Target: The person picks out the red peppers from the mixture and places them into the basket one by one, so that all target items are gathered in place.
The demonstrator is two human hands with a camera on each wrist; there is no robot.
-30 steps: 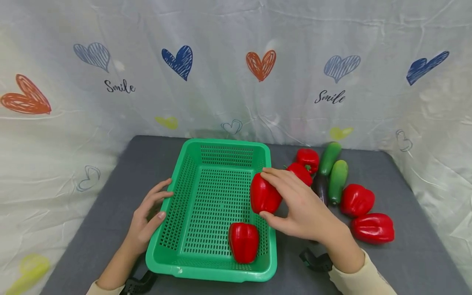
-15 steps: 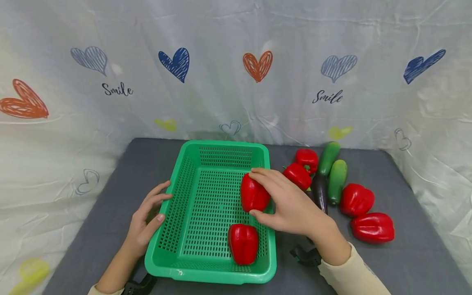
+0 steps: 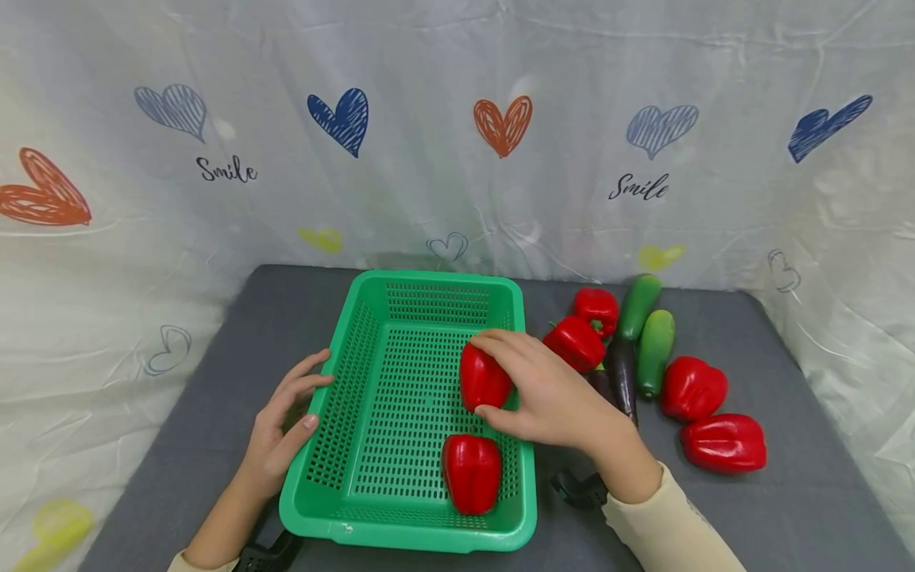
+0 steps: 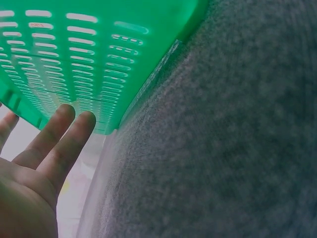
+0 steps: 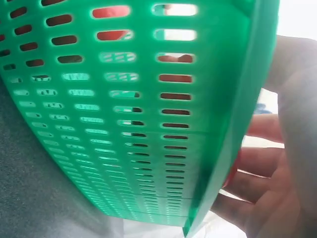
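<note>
from my remote post, i watch a person's right hand pinch a glossy red bell pepper between curled fingers and thumb, above the right side of a rectangular green plastic basket with slotted walls. whether the held pepper touches the basket floor, i cannot tell. a second glossy red bell pepper sits inside, in the near right corner.

at the opposite rim, i see the left hand with fingers spread and thumb apart, fingertips at the basket's left edge; my left wrist view shows them close to the outer wall. my right wrist view is mostly green wall, red patches showing through its slots.

right of the basket, on the dark grey cloth-covered worktop, i count two stemmed red bell peppers side by side, two long green cucumber-shaped vegetables, a slim dark purple eggplant and, nearer, a pair of plain red bell peppers. behind hangs a whitish curtain printed with hearts and the word "smile". a cream sleeve covers the right forearm.
</note>
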